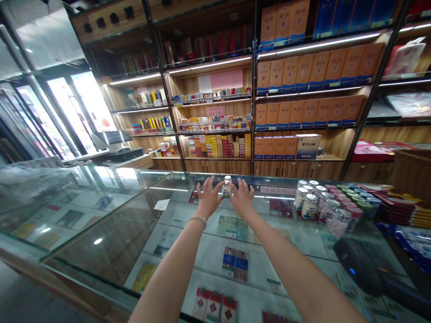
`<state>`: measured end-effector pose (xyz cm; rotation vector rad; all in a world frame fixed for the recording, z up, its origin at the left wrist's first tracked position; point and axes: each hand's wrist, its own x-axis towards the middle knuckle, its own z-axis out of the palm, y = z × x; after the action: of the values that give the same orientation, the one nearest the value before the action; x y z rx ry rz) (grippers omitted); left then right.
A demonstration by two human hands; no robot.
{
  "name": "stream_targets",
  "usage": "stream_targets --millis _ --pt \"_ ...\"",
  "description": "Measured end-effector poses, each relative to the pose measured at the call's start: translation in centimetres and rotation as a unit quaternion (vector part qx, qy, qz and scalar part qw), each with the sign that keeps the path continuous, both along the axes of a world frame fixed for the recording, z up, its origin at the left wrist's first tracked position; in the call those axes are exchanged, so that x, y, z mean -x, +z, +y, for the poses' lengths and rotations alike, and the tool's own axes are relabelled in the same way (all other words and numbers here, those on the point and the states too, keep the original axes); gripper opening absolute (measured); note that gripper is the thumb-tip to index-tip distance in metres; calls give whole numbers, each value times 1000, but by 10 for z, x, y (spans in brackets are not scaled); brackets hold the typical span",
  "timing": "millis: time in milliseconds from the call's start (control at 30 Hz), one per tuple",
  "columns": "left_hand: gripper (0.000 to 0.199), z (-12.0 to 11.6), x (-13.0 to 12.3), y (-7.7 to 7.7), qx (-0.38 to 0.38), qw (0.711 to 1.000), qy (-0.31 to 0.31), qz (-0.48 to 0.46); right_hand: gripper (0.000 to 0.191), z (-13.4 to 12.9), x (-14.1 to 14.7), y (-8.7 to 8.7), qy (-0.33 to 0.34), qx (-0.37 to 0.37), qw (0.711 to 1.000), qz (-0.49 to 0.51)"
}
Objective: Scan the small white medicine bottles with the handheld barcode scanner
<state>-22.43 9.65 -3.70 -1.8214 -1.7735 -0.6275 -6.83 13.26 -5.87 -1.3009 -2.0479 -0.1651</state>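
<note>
A small jar (226, 189) with a white lid stands upright at the far side of the glass counter (188, 215), between my two hands. My left hand (208, 197) touches its left side with thumb and index finger, the other fingers spread. On the jar's right side, the thumb and index finger of my right hand (243, 197) rest against it, with the remaining fingers raised apart. A light bracelet circles my left wrist. Several similar jars (309, 206) are grouped on the counter to the right of my right hand.
A black handheld scanner (360, 264) lies at the right front. Colourful cans (353, 211) and stacked red and yellow packs (400, 206) sit beyond it. Shelves with orange boxes (303, 69) and small packs line the back wall. A paper slip (161, 205) lies left of my hands.
</note>
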Motion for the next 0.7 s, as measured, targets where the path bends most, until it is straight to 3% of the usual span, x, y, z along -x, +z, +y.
stream_targets --millis 700 --pt "65 0 -1 1 0 999 29 29 76 6 1 -8 -25 -36 999 -30"
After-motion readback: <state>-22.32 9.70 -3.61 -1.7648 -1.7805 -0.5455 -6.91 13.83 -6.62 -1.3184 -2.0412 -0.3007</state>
